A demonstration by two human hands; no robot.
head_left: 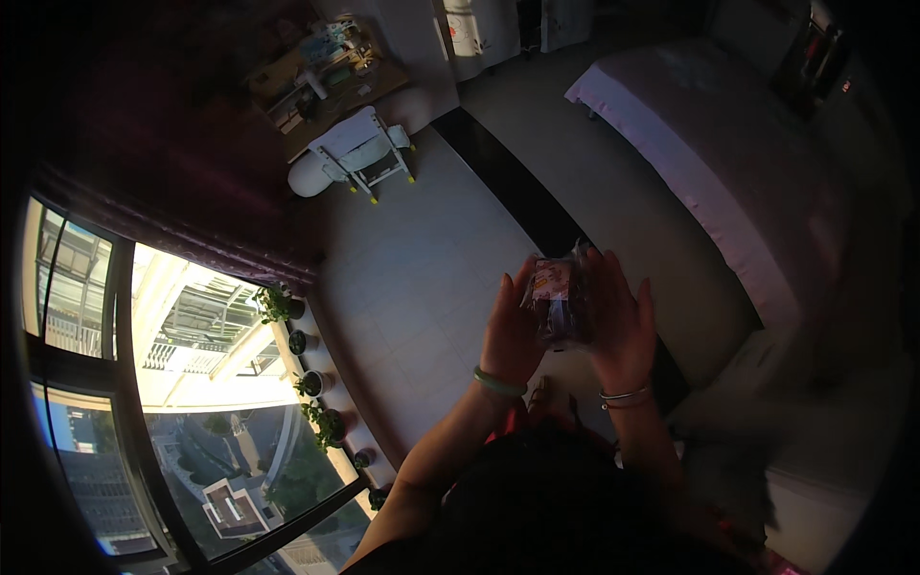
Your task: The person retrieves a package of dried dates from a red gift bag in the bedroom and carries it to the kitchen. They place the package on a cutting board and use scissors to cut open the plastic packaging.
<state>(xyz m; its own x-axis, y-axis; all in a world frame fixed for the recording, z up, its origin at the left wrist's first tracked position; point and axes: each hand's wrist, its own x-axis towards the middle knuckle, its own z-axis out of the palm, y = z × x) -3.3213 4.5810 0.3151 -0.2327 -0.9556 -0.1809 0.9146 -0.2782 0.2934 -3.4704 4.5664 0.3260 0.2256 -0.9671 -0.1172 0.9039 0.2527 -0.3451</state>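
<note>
Between my two hands sits a small clear plastic package [561,311], dark inside, with a pinkish patterned label on its upper part. My left hand [514,331] presses against its left side, fingers stretched upward. On the other side my right hand [621,321] supports it with a flat palm and extended fingers. The package is held in the air in front of my body, over the floor. A green bangle [500,381] circles my left wrist, and a silver one [626,394] my right. What the package contains is too dark to make out.
A bed with a pale pink cover [709,192] stands at the right. Far left are a white chair [355,158] and a cluttered desk [379,84]. Potted plants [329,424] line the sill by the large window [230,450]. A dark strip [508,182] crosses the tiled floor [422,259].
</note>
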